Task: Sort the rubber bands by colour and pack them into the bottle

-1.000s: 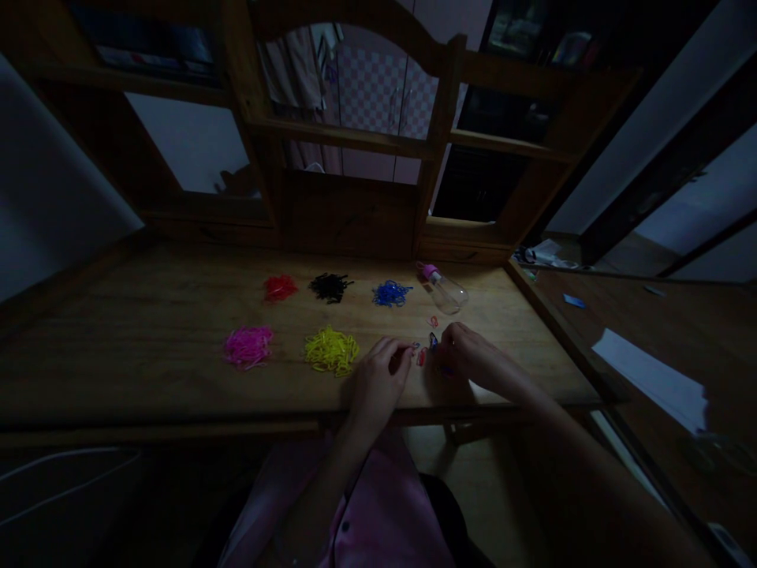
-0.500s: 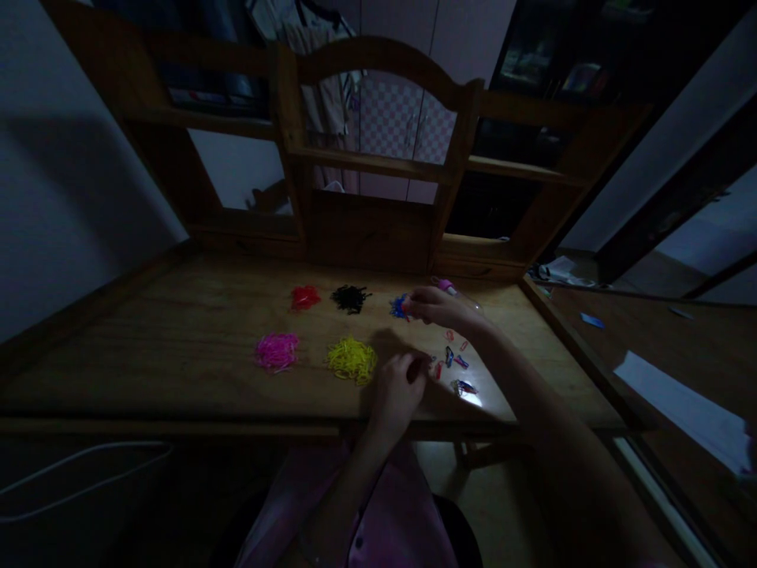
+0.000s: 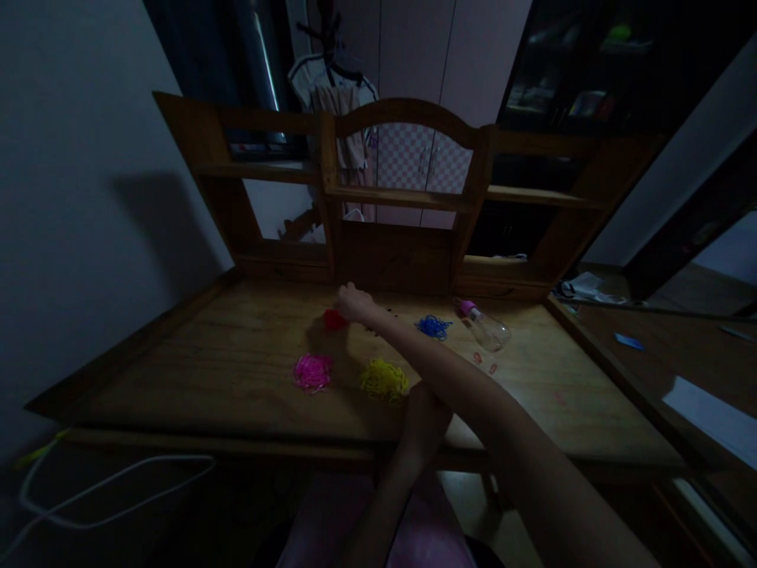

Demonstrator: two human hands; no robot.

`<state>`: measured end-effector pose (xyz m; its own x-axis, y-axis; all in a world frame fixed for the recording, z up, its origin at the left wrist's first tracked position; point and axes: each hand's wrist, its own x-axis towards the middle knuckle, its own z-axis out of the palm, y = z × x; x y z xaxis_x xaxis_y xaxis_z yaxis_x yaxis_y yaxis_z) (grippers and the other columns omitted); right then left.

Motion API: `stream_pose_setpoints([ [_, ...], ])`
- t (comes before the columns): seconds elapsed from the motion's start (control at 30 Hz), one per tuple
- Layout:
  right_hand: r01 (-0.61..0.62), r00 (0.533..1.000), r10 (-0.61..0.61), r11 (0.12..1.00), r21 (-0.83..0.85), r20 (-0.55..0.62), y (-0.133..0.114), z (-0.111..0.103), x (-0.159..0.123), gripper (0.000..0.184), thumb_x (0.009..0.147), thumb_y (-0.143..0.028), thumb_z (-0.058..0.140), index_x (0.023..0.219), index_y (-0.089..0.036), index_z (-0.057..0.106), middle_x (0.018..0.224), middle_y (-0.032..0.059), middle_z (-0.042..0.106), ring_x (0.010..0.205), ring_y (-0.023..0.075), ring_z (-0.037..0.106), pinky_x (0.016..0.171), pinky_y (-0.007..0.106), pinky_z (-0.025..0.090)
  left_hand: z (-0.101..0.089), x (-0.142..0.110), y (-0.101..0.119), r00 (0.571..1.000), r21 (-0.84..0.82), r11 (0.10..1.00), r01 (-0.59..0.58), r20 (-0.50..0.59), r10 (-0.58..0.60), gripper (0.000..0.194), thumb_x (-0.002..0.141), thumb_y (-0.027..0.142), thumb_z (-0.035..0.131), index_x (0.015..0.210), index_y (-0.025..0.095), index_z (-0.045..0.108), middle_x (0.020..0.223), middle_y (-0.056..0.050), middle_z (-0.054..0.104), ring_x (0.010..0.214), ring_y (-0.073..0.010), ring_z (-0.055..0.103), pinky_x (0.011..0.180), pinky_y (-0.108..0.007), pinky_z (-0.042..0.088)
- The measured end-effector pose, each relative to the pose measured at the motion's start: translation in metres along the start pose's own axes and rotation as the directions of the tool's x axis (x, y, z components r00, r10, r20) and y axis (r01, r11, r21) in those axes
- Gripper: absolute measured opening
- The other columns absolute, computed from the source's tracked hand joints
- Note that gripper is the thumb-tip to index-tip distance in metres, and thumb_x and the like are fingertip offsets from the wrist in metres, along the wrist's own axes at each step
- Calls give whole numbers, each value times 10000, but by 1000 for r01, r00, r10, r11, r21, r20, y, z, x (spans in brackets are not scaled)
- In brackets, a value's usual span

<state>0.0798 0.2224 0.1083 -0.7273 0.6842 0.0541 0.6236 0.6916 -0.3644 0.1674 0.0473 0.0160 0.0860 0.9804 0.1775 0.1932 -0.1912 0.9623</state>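
My right hand (image 3: 353, 303) is stretched far across the desk, over the right side of the red pile (image 3: 335, 319) of small loop-shaped pieces. Its fingers look curled down; whatever they grip is hidden. The forearm covers most of the black pile (image 3: 374, 330). My left hand (image 3: 423, 416) rests near the front edge, right of the yellow pile (image 3: 384, 380); the right forearm hides its fingers. A pink pile (image 3: 312, 372) lies at the front left, a blue pile (image 3: 434, 326) beyond the forearm. Two loose red loops (image 3: 478, 358) lie to the right.
A clear bottle with a pink cap (image 3: 490, 330) lies on its side at the back right. Wooden shelving (image 3: 402, 197) rises along the back of the desk (image 3: 236, 371). White paper (image 3: 713, 418) and a blue card (image 3: 629, 341) lie on the surface to the right.
My right hand has gone from the small pieces at front right, past the blue pile, leftward to the red pile. The left hand stays near the front edge. The view has shifted.
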Motion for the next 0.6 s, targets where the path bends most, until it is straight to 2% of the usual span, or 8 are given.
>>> stream_pose_setpoints([
  [0.1, -131, 979, 123, 991, -38, -161, 17, -26, -19, 299, 968, -315, 445, 1087, -84, 591, 1142, 197, 581, 1025, 261, 591, 849, 341, 431, -1, 0, 4, 999, 44, 999, -28, 24, 27, 167, 871, 233, 512, 902, 200, 673, 927, -48, 728, 865, -216, 663, 748, -304, 505],
  [0.23, -140, 940, 117, 989, -48, -320, 56, -72, -77, 305, 998, -285, 361, 999, -127, 622, 1032, 120, 614, 950, 195, 573, 822, 280, 399, -1, -1, 8, 997, -6, 997, -74, 17, 74, 154, 892, 232, 510, 906, 211, 662, 935, -28, 709, 877, -168, 651, 806, -271, 485],
  [0.33, -92, 829, 33, 993, -79, -558, 95, -94, -136, 283, 977, -319, 424, 873, -159, 633, 888, 68, 603, 810, 165, 562, 741, 254, 388, -1, -3, 8, 997, 53, 996, -71, -8, 71, 149, 893, 227, 516, 891, 209, 664, 929, -28, 694, 881, -167, 640, 813, -278, 474],
  [0.4, -183, 743, 67, 977, -106, -666, 121, -99, -173, 308, 973, -353, 429, 809, -171, 616, 810, 54, 579, 727, 166, 536, 676, 263, 370, 1, -3, 8, 996, 117, 990, -76, -38, 81, 156, 901, 233, 508, 896, 208, 662, 933, -30, 678, 881, -169, 629, 805, -285, 471],
  [0.5, -371, 585, 143, 923, -106, -799, 156, -95, -215, 317, 968, -353, 419, 755, -183, 580, 836, 70, 567, 713, 181, 518, 665, 285, 356, 6, -1, 5, 994, 205, 977, -64, -70, 80, 150, 899, 223, 510, 925, 214, 658, 946, -30, 662, 866, -173, 619, 781, -291, 474],
  [0.53, -412, 552, 160, 906, -100, -818, 166, -91, -225, 310, 968, -347, 412, 760, -186, 576, 857, 76, 568, 723, 187, 520, 666, 288, 355, 7, 1, 4, 994, 231, 971, -56, -75, 75, 146, 894, 215, 516, 932, 216, 657, 951, -30, 659, 855, -174, 617, 772, -293, 476],
  [0.6, -458, 517, 186, 885, -86, -836, 182, -83, -241, 299, 971, -337, 394, 786, -193, 579, 894, 86, 572, 753, 200, 532, 673, 293, 357, 8, 5, 1, 995, 279, 959, -46, -74, 69, 158, 890, 196, 515, 954, 221, 657, 979, -36, 653, 857, -177, 617, 777, -301, 483],
])
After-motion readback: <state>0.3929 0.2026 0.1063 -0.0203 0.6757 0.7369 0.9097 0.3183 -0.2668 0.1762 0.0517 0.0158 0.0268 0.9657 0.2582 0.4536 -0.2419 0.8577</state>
